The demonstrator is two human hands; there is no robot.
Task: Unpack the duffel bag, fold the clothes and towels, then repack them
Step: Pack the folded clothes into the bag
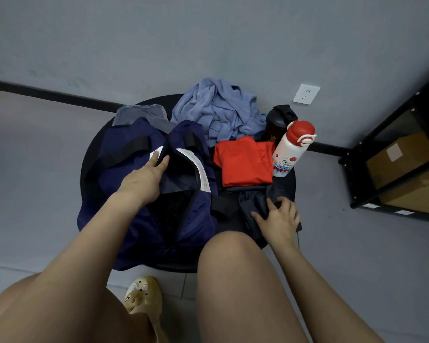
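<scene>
1. My left hand [144, 179] reaches into the mouth of the navy duffel bag [124, 194], which sprawls over the left half of the round black table [286, 179]. My fingers [155, 158] curl over the far left rim of the opening and grip it, the thumb inside against the dark lining, holding the bag open.
2. A white label strip [198, 169] runs along the right rim of the opening, just beside my left hand but not touching it.
3. My right hand [279, 219] rests on a folded dark garment [255, 206] at the near right edge of the table. The fingers are bent and spread, fingertips pressing into the cloth; whether they pinch a fold, I cannot tell.
4. That dark garment lies just right of the bag and directly in front of a folded red garment [243, 162], touching its near edge.
5. A crumpled light-blue cloth [218, 112] is heaped at the far edge of the table, behind the bag and the red garment, well apart from both hands.
6. A grey folded piece [141, 115] lies at the far left edge, partly under the bag.
7. A white bottle with a red cap [292, 149] stands at the right edge, touching the red garment; a black bottle [279, 120] stands just behind it.
</scene>
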